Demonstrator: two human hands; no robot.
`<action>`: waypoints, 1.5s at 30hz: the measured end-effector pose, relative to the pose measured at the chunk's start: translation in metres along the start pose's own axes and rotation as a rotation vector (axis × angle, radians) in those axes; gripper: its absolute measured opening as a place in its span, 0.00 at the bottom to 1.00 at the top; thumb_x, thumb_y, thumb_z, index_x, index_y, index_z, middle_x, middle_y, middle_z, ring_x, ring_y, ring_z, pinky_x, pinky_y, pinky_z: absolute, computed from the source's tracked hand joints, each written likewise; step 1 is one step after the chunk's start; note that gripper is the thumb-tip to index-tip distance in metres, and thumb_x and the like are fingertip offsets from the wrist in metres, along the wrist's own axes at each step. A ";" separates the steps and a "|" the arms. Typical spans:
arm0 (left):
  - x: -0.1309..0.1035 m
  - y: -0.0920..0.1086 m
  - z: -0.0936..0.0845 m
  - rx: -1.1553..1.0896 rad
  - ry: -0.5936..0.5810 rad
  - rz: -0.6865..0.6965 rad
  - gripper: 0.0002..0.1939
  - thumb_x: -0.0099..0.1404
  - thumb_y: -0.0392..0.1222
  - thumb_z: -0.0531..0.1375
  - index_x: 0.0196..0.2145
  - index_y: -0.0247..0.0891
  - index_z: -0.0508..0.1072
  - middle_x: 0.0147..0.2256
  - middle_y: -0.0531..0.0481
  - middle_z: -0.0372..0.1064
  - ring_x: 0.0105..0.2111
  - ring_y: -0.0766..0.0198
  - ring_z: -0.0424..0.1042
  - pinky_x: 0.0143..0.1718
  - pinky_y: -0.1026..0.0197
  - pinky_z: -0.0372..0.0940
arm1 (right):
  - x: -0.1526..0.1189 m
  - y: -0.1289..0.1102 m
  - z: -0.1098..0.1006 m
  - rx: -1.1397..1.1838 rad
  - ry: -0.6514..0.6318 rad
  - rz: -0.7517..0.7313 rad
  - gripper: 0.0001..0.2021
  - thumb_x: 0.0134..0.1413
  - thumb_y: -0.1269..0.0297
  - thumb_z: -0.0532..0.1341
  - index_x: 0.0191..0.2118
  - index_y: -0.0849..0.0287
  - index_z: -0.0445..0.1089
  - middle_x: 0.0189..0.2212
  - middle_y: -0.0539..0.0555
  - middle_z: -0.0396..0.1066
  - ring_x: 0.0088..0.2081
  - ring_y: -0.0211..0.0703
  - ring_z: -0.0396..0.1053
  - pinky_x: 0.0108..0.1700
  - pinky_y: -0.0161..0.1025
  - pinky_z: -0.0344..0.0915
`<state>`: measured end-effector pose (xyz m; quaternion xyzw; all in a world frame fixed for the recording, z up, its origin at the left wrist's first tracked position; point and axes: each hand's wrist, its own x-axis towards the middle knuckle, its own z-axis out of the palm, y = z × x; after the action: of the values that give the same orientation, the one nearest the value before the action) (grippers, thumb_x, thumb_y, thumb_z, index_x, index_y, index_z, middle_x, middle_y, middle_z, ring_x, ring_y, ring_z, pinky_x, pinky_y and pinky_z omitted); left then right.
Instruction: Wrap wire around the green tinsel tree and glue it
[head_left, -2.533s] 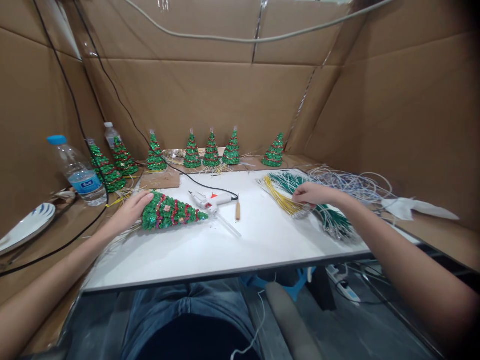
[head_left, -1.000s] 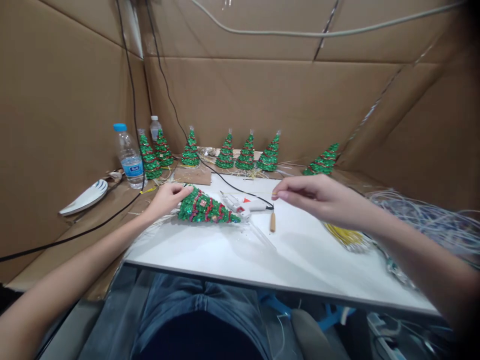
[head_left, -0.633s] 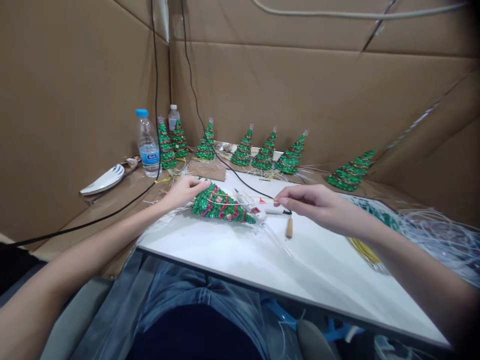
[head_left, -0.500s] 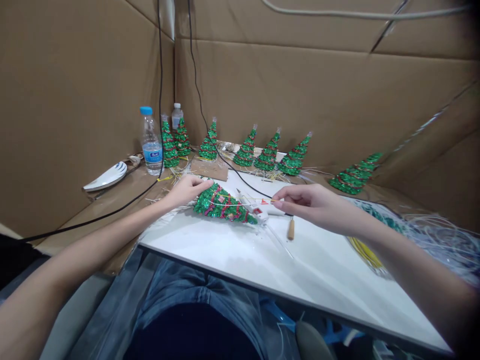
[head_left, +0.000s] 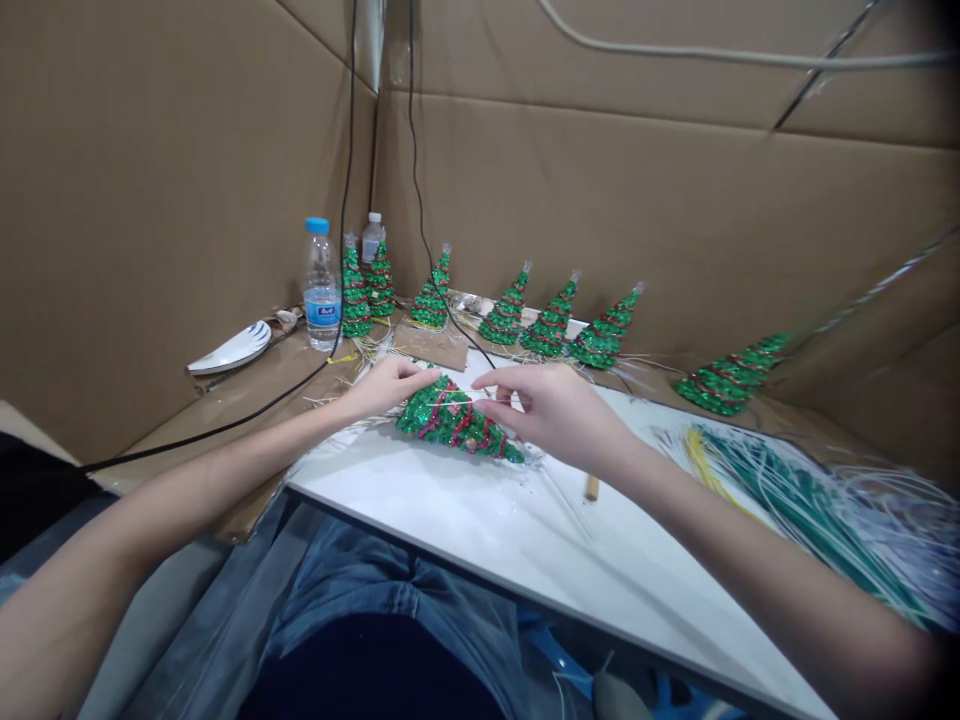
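Observation:
A small green tinsel Christmas tree (head_left: 455,425) with red garland lies on its side on the white board, its tip pointing right. My left hand (head_left: 390,385) is closed on its wide base end, thumb on the upper edge. Just above the tree's middle, my right hand (head_left: 555,410) has its fingertips closed around a thin pale strand (head_left: 448,402) that crosses the tree's side. Whether the strand is wire or thread I cannot make out. The wooden handle (head_left: 592,487) of a tool shows below my right hand.
Several finished-looking trees (head_left: 551,320) stand along the back. A water bottle (head_left: 322,300) stands at the left near a white, curved piece (head_left: 231,350). Bundles of green and white strands (head_left: 810,520) lie at the right. A black cable (head_left: 225,440) runs across the left side.
My right hand has moved left, from beyond the tree's tip to over its middle, bringing the strand along. My left hand stays at the base. The whole view has shifted slightly.

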<state>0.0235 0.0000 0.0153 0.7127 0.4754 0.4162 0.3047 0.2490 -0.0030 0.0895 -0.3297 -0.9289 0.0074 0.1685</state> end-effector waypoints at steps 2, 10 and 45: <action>0.000 0.001 0.001 -0.024 -0.008 -0.016 0.27 0.61 0.61 0.52 0.17 0.36 0.60 0.17 0.58 0.45 0.19 0.71 0.46 0.21 0.64 0.42 | 0.003 -0.003 0.004 -0.054 0.055 -0.101 0.11 0.58 0.59 0.57 0.41 0.52 0.76 0.30 0.52 0.76 0.30 0.41 0.69 0.30 0.36 0.57; 0.000 -0.004 0.002 -0.065 -0.003 -0.071 0.28 0.59 0.63 0.54 0.16 0.38 0.56 0.16 0.58 0.46 0.17 0.72 0.46 0.19 0.64 0.40 | 0.002 -0.002 0.005 -0.151 0.168 -0.249 0.15 0.61 0.62 0.53 0.33 0.57 0.77 0.28 0.55 0.74 0.29 0.41 0.69 0.29 0.37 0.56; -0.001 -0.004 -0.002 -0.008 0.000 -0.126 0.32 0.60 0.65 0.50 0.13 0.36 0.60 0.11 0.55 0.54 0.14 0.71 0.56 0.18 0.66 0.49 | 0.020 -0.041 0.027 -0.274 -0.060 -0.040 0.12 0.58 0.72 0.53 0.27 0.62 0.71 0.28 0.54 0.72 0.29 0.37 0.66 0.31 0.36 0.52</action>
<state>0.0198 0.0007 0.0128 0.6803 0.5176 0.3979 0.3329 0.2013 -0.0201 0.0752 -0.3307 -0.9322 -0.1131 0.0940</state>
